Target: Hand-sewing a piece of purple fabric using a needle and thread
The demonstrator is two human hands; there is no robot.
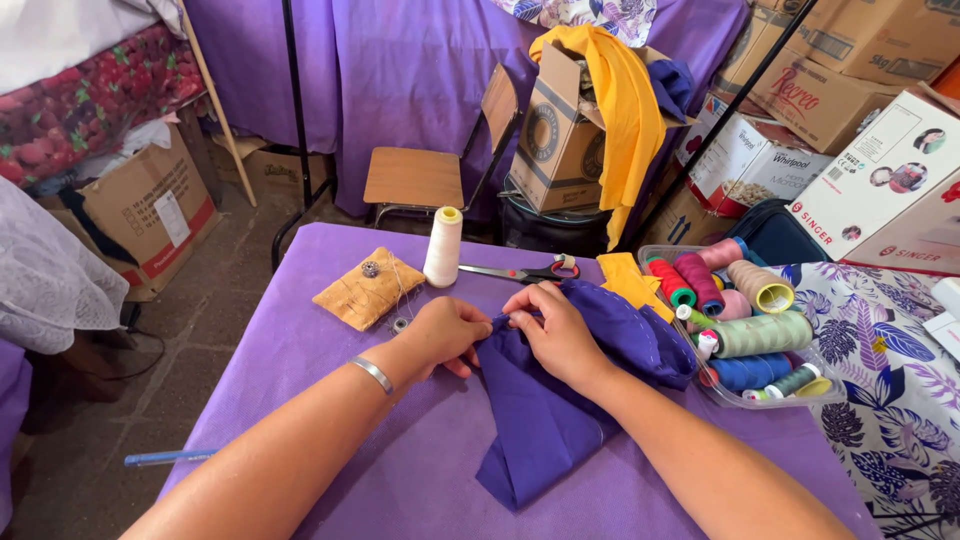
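Purple cloth covered the table [300, 350] where the person worked. Behind the hands stood a tall cream spool of thread [443, 246], upright, with red-handled scissors [525, 271] lying just beside it to the right and a tan fabric pincushion [368, 288] to its left. A small metal bobbin [400, 324] lay near the pincushion, close to the left knuckles. On the right, a clear plastic tray [790, 398] held many cones of coloured thread, lying just beside the right wrist, and a piece of yellow fabric [628, 280] lay between the tray and the scissors. A thin blue pen [170, 458] rested at the table's left edge. A wooden chair [415, 178] stood beyond the table.

The dark blue-purple fabric piece [545, 415] lay crumpled at the middle of the table, bunched under the right forearm, a long flap trailing toward the near edge. The left hand [448, 332], a silver bangle on its wrist, was curled closed against the fabric's upper edge. The right hand [555, 330] pinched that same edge between thumb and fingertips, the two hands almost touching.
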